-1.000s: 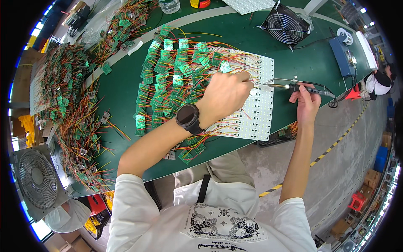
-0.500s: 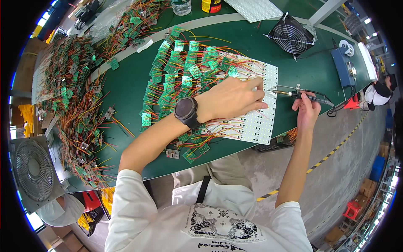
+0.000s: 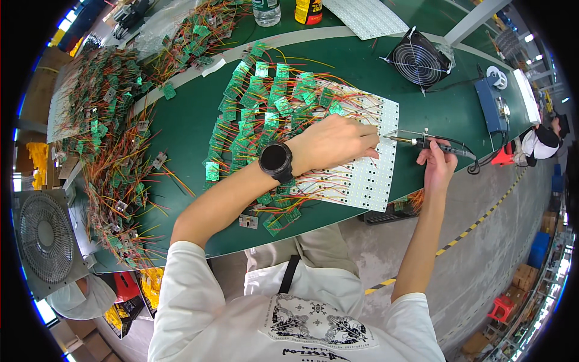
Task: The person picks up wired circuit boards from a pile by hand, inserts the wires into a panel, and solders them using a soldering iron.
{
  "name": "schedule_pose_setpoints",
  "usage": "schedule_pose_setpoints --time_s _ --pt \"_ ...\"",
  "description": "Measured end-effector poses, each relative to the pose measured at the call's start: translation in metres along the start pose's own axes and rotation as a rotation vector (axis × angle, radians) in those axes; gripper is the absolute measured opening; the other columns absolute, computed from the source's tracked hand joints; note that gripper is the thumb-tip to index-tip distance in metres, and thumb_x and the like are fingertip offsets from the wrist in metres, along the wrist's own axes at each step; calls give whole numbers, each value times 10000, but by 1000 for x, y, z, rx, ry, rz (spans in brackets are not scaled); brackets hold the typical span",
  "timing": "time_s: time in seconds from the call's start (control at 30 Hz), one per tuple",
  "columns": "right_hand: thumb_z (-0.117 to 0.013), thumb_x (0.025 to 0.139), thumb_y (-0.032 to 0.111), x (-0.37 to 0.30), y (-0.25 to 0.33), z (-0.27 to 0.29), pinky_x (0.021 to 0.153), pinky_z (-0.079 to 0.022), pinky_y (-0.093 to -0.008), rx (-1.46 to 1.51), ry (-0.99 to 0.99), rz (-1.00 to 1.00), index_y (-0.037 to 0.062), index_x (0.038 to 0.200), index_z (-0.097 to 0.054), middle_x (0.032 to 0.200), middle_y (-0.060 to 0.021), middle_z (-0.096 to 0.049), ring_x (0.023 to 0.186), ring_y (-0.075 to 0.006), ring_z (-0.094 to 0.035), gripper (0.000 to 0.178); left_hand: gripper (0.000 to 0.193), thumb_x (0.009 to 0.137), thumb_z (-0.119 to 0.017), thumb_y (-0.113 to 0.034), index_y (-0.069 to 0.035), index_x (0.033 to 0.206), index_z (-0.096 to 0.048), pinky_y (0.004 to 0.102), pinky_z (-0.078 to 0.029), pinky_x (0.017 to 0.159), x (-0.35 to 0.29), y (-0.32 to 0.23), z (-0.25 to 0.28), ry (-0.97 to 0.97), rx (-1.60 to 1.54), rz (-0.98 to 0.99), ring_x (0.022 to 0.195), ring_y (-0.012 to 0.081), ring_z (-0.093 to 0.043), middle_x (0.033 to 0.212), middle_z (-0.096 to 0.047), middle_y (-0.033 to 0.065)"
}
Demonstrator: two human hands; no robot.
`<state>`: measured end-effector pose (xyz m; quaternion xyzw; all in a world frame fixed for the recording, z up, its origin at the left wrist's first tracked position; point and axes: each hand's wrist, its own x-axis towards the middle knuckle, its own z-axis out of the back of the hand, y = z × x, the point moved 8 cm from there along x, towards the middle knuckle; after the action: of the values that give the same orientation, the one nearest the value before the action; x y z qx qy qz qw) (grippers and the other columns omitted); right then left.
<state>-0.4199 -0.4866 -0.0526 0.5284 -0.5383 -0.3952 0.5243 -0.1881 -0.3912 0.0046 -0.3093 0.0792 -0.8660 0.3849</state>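
My right hand (image 3: 438, 164) is closed around a black soldering iron (image 3: 446, 149), with a thin metal guide along its shaft. The iron's tip points left at the right part of a white LED panel (image 3: 375, 187). Over that panel lies my left hand (image 3: 338, 143), fingers curled and pressed together close to the tip. What they pinch is hidden from me. Small green circuit boards (image 3: 246, 114) with red and yellow wires spread in rows to the left of my left hand, and their wires run onto the panel. A black watch (image 3: 275, 160) is on my left wrist.
A large heap of wired circuit boards (image 3: 108, 120) covers the table's left side. A black fan (image 3: 417, 60) and a blue box with a solder spool (image 3: 491, 102) stand at the back right. A bottle (image 3: 266, 12) and a yellow-red can (image 3: 308, 11) sit at the far edge.
My left hand's fingers have curled in more tightly over the panel. The soldering iron is still held near the panel's right edge, and the whole view has shifted slightly.
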Motion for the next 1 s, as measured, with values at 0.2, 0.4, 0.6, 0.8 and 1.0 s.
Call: schedule_pose_setpoints --time_s 0.2,0.4,0.6,0.8,1.0 --pt "-633 909 98 0 3 -3 497 -424 -253 6 18 15 -74 1028 -630 721 -110 -643 522 -166 -583 209 236 900 -625 -272 -41 874 -586 408 -505 625 0 0 -2 16 37 -49 766 280 -619 860 -559 80" --pt "-636 908 103 0 4 -5 499 -426 -254 8 7 25 -68 1038 -635 723 -105 -646 527 -165 -587 215 212 881 -640 -247 -42 872 -589 390 -509 632 -1 1 -3 57 41 -61 783 261 -614 857 -551 77" --pt "-644 902 104 1 1 -2 498 -431 -263 15 33 24 -67 1037 -634 721 -104 -650 523 -170 -594 218 162 859 -646 -199 -48 877 -588 373 -523 626 0 -1 -4 38 126 -79 794 239 -620 846 -558 70" --pt "-648 890 83 1 2 -7 504 -457 -277 2 72 25 -82 1015 -624 741 -115 -655 534 -181 -613 208 165 874 -626 -201 -45 888 -576 357 -534 636 2 4 -2 -26 282 -36 783 228 -640 850 -579 66" --pt "-644 884 71 1 -2 -5 504 -471 -285 -37 89 21 -88 1010 -617 764 -126 -656 533 -193 -619 205 154 870 -630 -196 -51 879 -580 358 -535 620 4 5 -4 -47 295 -25 762 228 -652 848 -583 63"
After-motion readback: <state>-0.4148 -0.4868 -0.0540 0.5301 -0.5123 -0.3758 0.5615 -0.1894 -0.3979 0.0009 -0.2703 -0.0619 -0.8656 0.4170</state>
